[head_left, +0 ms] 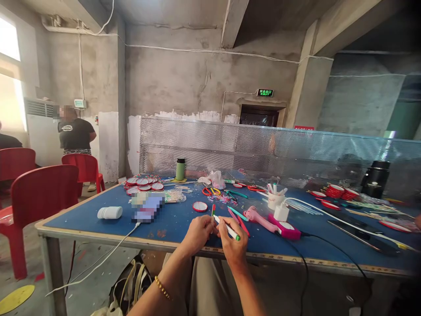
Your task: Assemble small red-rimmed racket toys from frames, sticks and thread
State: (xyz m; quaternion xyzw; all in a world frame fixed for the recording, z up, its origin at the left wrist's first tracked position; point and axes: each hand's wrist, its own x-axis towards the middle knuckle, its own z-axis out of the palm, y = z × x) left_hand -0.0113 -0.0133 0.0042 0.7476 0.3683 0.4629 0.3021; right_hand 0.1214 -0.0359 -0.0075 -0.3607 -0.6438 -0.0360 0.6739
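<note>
Two bare hands meet over the near edge of the blue table [98,219], each closed on a thin stick. The right hand [234,245] pinches a white stick with a green tip [227,230], which lies slanted across its fingers, green end pointing to the right. The left hand [197,232], a beaded bracelet [162,287] on its wrist, has its fingers curled round the lower end of a stick with red and green bands [213,211] that stands nearly upright; the two sticks touch or nearly touch between the hands. Just beyond the right hand lie loose red and teal sticks [239,217], then a pink glue gun [263,219] with its black cable trailing off the table edge. Farther back sit a round red-rimmed disc [200,206], a white cup holding sticks [275,198], scissors [211,191], a green flask [180,169] and a heap of red-rimmed discs [143,183]. A white bottle [109,212] lies on its side at the left. Red chairs [39,193] stand beside the table, and a person in a dark shirt [75,134] stands far off by the wall.
</note>
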